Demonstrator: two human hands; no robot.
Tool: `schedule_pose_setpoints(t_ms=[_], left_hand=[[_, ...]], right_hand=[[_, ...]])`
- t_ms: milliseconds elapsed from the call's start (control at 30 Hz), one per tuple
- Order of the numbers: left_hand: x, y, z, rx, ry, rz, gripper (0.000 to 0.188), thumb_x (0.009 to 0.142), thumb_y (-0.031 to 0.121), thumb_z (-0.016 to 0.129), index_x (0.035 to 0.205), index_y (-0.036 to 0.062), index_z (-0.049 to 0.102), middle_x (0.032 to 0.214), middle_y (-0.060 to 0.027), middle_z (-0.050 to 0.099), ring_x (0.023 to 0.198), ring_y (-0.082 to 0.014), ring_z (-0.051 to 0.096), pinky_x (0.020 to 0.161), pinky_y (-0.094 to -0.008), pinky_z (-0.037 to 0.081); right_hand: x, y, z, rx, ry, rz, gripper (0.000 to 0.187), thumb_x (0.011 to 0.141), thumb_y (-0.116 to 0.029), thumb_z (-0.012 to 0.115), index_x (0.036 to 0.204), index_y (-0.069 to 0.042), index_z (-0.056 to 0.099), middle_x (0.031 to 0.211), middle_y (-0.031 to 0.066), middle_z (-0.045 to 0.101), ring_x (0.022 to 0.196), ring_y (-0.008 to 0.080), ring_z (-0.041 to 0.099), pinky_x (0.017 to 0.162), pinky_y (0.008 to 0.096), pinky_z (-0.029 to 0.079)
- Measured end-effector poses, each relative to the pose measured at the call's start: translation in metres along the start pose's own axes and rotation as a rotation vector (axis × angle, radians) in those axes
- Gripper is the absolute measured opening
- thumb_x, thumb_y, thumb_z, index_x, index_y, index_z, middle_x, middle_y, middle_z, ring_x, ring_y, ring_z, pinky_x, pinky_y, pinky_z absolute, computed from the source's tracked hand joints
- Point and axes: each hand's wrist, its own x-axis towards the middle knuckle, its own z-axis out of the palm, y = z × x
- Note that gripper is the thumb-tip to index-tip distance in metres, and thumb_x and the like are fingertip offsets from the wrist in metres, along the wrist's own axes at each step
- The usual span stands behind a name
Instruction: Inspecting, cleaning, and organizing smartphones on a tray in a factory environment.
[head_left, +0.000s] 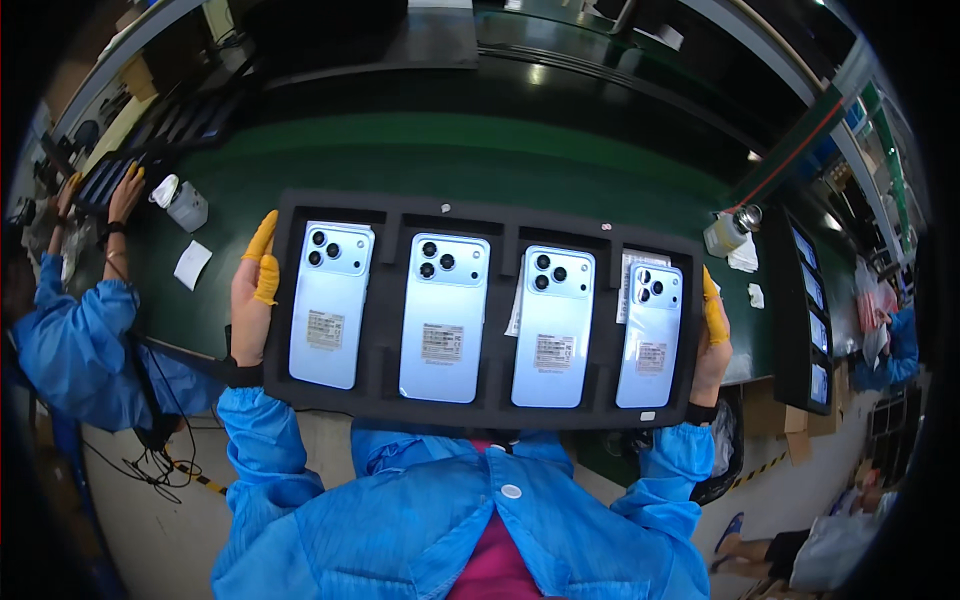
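A long black foam tray (388, 320) is held level in front of me, over the near edge of the green table. Several light-blue smartphones lie in its slots, backs up, each with a label low on its back. The leftmost phone (330, 290) leans slightly, and the rightmost phone (652, 320) sits beside a white paper slip. My left hand (252, 305), in yellow finger cots, grips the tray's left end. At the right end my right hand (712, 340), also in yellow finger cots, holds on; its fingers are partly hidden behind the tray.
On the green table (450, 150) stand a white bottle (187, 207) with a paper (192, 264) nearby, and a metal-topped jar (730, 232). Another tray of phones (808, 330) stands to the right. A co-worker's hands (125, 190) handle a tray at far left; another person (890, 340) works at far right.
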Motion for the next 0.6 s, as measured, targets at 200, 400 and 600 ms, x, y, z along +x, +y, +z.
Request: schedule_pose_setpoints(t_ms=[200, 400, 600], left_hand=[[0.0, 0.0, 0.003, -0.023, -0.027, -0.045, 0.055, 0.098, 0.03, 0.049, 0.14, -0.0019, 0.034, 0.134, -0.0098, 0.047, 0.116, -0.0143, 0.048, 0.1, -0.0245, 0.034], [0.003, 0.01, 0.013, 0.009, -0.061, -0.048, 0.056, 0.098, 0.029, 0.048, 0.141, -0.0022, 0.031, 0.138, -0.0109, 0.044, 0.123, -0.0158, 0.044, 0.103, -0.0255, 0.032], [0.023, 0.007, 0.02, 0.174, -0.173, -0.071, 0.052, 0.097, 0.02, 0.049, 0.141, -0.0021, 0.031, 0.141, -0.0135, 0.041, 0.127, -0.0187, 0.041, 0.105, -0.0289, 0.03]], right_hand=[[0.001, 0.0, 0.005, -0.033, 0.027, 0.006, 0.053, 0.096, -0.03, 0.042, 0.139, 0.001, 0.036, 0.13, 0.0133, 0.052, 0.113, 0.0212, 0.055, 0.097, 0.0329, 0.044], [0.003, 0.0, 0.001, -0.009, -0.004, 0.025, 0.052, 0.097, -0.031, 0.04, 0.138, 0.001, 0.037, 0.131, 0.0131, 0.05, 0.116, 0.0213, 0.053, 0.1, 0.0334, 0.041], [0.031, 0.002, -0.015, -0.693, 0.093, -0.056, 0.042, 0.099, -0.022, 0.043, 0.135, -0.001, 0.042, 0.131, 0.0121, 0.05, 0.122, 0.0194, 0.046, 0.104, 0.0303, 0.031]])
